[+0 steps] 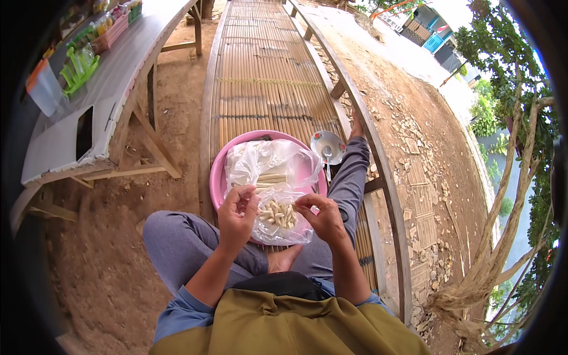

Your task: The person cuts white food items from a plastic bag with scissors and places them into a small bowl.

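A round pink plastic basin (216, 177) stands on a bamboo-slat bench between the person's legs. Inside it, a clear plastic bag (270, 235) lies spread with many small pale, finger-like pieces (277, 214) on it. Behind that, another crumpled clear bag (266, 155) partly covers several long pale sticks (270, 179). My left hand (241, 211) hovers at the left edge of the pieces, fingertips close together; whether it holds anything is unclear. My right hand (321, 217) is at the right side of the pieces, thumb and forefinger pinched; a small pale piece seems to be between them, partly hidden.
A floral bowl (317, 142) with a metal spoon (327, 153) sits right of the basin, by the leg. The bamboo bench (266, 62) stretches ahead, with a wooden rail (377, 137) on its right. At left stands a table (111, 75) bearing plastic baskets (111, 33).
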Demonstrator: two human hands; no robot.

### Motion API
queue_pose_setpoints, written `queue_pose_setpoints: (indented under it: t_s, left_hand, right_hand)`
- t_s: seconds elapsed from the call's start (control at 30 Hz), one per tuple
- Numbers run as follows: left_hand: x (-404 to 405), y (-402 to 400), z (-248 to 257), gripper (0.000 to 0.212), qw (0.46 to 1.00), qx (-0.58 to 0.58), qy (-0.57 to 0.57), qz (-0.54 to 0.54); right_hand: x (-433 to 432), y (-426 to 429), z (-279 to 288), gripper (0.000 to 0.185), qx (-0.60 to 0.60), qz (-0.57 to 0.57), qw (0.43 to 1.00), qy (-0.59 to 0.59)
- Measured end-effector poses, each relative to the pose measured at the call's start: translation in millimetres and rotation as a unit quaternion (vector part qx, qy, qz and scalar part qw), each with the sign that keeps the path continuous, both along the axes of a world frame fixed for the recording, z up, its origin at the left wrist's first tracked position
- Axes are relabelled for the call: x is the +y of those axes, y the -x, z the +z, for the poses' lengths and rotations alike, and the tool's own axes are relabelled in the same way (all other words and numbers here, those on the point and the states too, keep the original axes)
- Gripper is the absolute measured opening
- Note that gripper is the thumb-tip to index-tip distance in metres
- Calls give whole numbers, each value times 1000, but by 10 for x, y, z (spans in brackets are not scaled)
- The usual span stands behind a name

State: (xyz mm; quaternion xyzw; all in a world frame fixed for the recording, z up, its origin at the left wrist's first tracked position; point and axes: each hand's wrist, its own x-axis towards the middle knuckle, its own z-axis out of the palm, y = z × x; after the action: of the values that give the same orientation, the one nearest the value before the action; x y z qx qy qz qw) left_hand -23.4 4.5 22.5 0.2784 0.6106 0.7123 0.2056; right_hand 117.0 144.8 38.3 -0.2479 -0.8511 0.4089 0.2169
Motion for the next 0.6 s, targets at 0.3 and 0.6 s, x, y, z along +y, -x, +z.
queue_pose_setpoints:
  t_s: [0.3,0.6]
  left_hand:
    - [16,118,-186,16,999,14,-11,35]
    - [49,115,-213,15,998,47,4,41]
  right_hand:
    - [-37,62,-291,13,-41,25,999,-22]
    - [176,-212,-162,14,-12,-33,999,19]
